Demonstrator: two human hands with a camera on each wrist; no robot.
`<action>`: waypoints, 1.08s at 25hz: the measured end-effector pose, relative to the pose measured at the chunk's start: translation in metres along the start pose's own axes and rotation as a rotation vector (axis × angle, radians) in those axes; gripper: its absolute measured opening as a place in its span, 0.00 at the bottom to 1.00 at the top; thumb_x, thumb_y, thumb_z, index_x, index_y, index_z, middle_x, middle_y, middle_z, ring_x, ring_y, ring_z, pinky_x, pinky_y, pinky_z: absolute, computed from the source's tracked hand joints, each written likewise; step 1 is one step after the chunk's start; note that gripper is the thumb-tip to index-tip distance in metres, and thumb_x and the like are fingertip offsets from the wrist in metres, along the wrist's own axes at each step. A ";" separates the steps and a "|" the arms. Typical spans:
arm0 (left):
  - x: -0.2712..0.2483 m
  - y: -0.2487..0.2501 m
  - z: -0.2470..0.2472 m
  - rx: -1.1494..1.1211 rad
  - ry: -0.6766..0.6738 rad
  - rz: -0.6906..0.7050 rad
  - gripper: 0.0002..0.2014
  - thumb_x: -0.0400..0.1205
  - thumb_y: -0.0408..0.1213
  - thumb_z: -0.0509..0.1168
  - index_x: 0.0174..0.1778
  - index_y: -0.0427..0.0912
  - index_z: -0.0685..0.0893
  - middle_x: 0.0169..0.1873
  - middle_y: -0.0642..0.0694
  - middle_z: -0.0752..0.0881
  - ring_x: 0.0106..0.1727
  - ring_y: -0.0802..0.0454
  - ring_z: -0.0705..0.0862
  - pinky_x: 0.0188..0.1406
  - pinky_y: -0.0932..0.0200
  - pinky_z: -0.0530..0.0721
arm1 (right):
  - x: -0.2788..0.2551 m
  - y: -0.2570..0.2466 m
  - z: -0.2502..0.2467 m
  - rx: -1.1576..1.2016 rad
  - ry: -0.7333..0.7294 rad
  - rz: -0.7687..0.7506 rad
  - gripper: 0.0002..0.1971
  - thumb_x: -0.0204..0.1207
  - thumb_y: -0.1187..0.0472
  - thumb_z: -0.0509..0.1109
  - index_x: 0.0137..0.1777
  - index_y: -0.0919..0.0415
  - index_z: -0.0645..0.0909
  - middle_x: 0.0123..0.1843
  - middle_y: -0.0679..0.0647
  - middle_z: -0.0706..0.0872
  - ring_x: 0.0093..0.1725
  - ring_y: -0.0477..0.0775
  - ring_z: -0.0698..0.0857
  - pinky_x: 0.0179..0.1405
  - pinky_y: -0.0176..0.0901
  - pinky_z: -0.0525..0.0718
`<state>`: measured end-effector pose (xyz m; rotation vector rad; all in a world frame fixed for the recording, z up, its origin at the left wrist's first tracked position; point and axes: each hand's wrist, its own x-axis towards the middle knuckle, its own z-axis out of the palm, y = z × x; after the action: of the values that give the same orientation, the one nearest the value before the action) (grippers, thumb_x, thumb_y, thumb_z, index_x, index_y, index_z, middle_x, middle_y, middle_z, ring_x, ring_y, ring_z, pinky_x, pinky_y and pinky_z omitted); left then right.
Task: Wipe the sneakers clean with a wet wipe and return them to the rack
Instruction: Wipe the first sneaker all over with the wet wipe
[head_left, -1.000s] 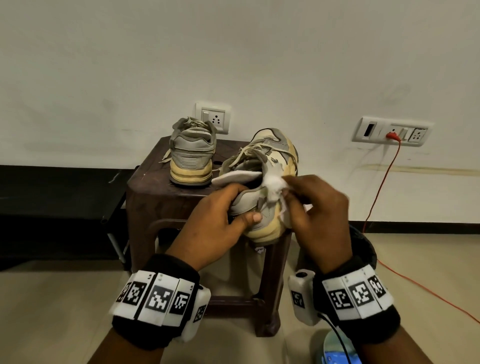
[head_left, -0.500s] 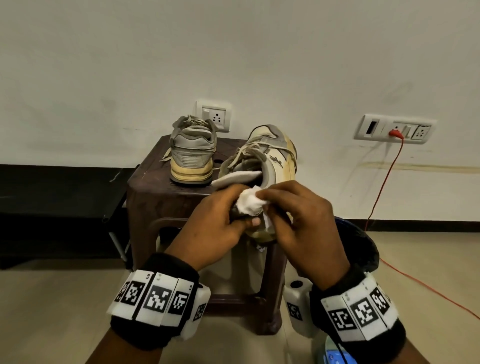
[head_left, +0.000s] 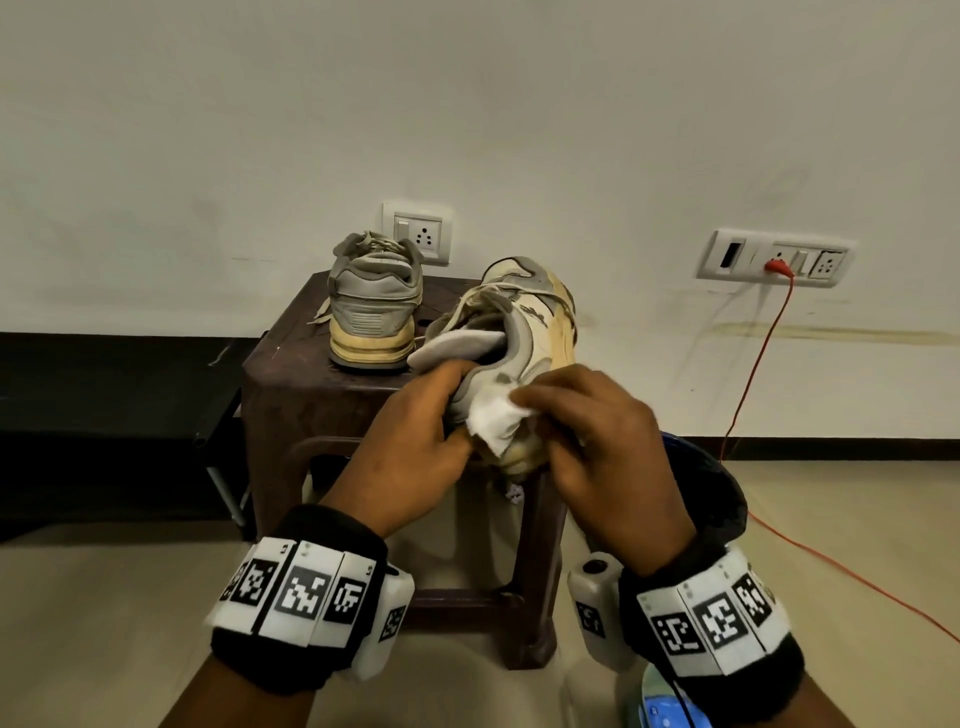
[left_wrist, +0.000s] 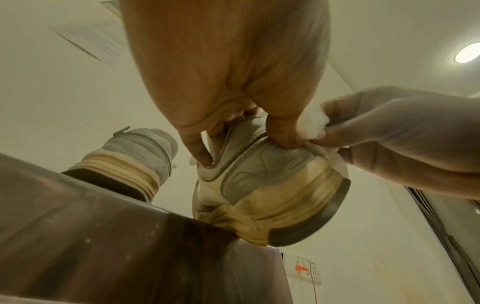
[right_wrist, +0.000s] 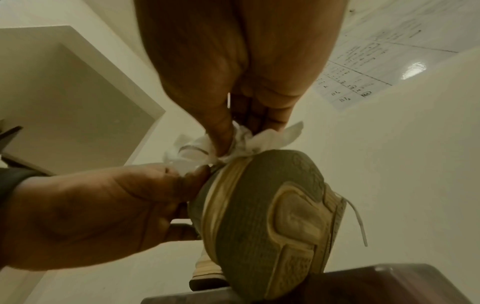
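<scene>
my left hand (head_left: 415, 441) grips the heel of the sneaker in hand (head_left: 524, 332), thumb (left_wrist: 283, 133) hooked on the back of the collar and fingers (left_wrist: 197, 152) curled down inside the opening. the shoe is tipped on its side, toe pointing to 12 o'clock toward the wall, its yellowed sole (right_wrist: 275, 222) turned out to 3 o'clock, and its lower edge rests on the near corner of the dark brown stool (head_left: 291, 384). my right hand (head_left: 597, 447) pinches a bunched white wet wipe (head_left: 496, 418) between thumb and fingertips (right_wrist: 221, 142) and presses it against the grey heel panel, just beside my left thumb. the wipe sits at the seam where the upper meets the sole.

the second sneaker (head_left: 371, 312) stands upright on the stool at 11 o'clock from the held one, heel facing me, apart from it. an orange cable (head_left: 753, 358) hangs from the wall socket plate (head_left: 774, 257) at 2 o'clock.
</scene>
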<state>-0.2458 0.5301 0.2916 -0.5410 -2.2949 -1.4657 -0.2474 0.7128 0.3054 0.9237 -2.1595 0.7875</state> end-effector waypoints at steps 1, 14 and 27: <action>0.000 0.000 0.001 -0.034 0.000 -0.003 0.20 0.79 0.38 0.71 0.66 0.52 0.78 0.62 0.57 0.85 0.64 0.61 0.82 0.64 0.57 0.81 | -0.002 -0.004 0.000 -0.046 -0.043 -0.048 0.14 0.74 0.62 0.63 0.56 0.62 0.87 0.52 0.55 0.87 0.51 0.53 0.83 0.50 0.41 0.83; 0.005 0.008 0.014 -0.159 0.060 -0.025 0.24 0.78 0.30 0.70 0.69 0.52 0.77 0.65 0.57 0.84 0.67 0.62 0.80 0.70 0.54 0.80 | -0.007 0.010 -0.015 -0.059 -0.002 0.010 0.12 0.72 0.67 0.69 0.54 0.63 0.87 0.50 0.56 0.88 0.49 0.53 0.86 0.47 0.42 0.86; -0.005 0.046 0.015 -0.242 0.135 0.061 0.20 0.77 0.30 0.71 0.65 0.45 0.80 0.58 0.58 0.86 0.60 0.67 0.84 0.56 0.74 0.80 | -0.014 -0.002 -0.051 0.033 0.114 0.075 0.10 0.75 0.65 0.70 0.54 0.62 0.88 0.50 0.53 0.89 0.48 0.44 0.85 0.50 0.30 0.83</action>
<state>-0.2200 0.5611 0.3183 -0.5547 -1.9946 -1.7070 -0.2217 0.7540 0.3260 0.7980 -2.0976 0.8928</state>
